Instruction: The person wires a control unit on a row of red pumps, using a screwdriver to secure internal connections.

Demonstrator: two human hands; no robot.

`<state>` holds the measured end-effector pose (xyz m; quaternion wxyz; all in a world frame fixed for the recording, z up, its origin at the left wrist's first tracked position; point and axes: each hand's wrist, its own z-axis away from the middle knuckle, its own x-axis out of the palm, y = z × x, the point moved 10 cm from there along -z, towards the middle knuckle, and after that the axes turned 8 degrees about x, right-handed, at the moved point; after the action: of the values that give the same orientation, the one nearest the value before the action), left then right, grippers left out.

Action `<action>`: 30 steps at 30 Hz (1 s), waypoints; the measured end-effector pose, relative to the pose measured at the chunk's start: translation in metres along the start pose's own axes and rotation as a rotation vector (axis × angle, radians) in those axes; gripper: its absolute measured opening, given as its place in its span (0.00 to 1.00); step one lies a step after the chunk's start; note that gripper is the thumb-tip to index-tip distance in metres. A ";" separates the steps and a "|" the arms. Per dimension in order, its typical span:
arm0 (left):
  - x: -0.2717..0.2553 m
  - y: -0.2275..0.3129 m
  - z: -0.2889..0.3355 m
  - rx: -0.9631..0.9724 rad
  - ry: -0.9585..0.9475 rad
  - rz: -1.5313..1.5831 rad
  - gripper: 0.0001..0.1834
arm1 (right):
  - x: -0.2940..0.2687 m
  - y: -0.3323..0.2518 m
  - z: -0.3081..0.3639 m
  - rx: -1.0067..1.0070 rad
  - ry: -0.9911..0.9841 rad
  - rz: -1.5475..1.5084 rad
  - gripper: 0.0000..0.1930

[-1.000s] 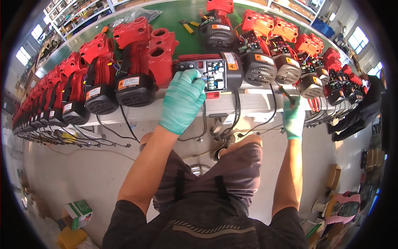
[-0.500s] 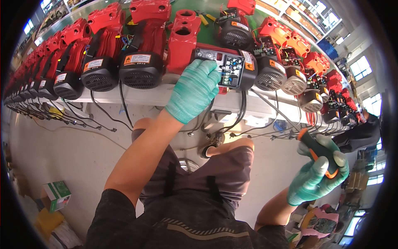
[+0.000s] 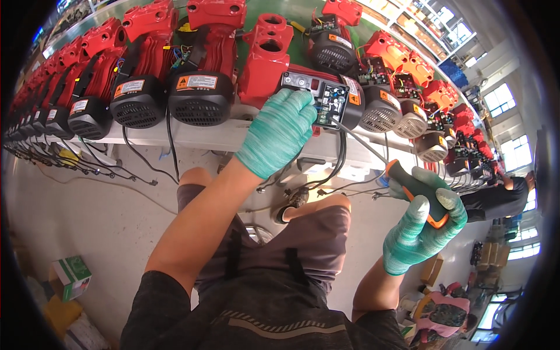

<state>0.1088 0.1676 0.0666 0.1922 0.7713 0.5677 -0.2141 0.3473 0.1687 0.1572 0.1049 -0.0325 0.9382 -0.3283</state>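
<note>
- Screwdriver (image 3: 417, 194), dark with orange ends, lies right of centre in the frame, its shaft slanting up-left to the lower edge of a circuit board (image 3: 331, 100).
- Right hand (image 3: 424, 230), green-gloved, curls its fingers around the handle.
- Left hand (image 3: 279, 134), gloved alike, bunches its fingers against the open control box (image 3: 296, 81); whether it grips anything, I cannot tell.
- Red pump (image 3: 265, 58) bears that box, upper centre.
- Similar pumps (image 3: 201, 100) line the upper left.
</note>
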 end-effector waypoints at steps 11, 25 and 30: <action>0.003 -0.002 0.002 -0.034 -0.024 -0.005 0.14 | 0.009 -0.006 0.004 -0.072 -0.081 0.078 0.18; 0.001 -0.001 -0.001 -0.054 -0.044 -0.008 0.11 | 0.065 -0.067 -0.027 -0.372 -0.589 0.539 0.17; 0.002 -0.003 -0.005 -0.108 -0.074 0.020 0.10 | 0.073 -0.075 -0.033 -0.360 -0.696 0.827 0.14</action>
<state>0.1066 0.1725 0.0694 0.2565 0.7572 0.5630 -0.2094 0.2680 0.1212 0.2162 0.5203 0.2141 0.8241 -0.0650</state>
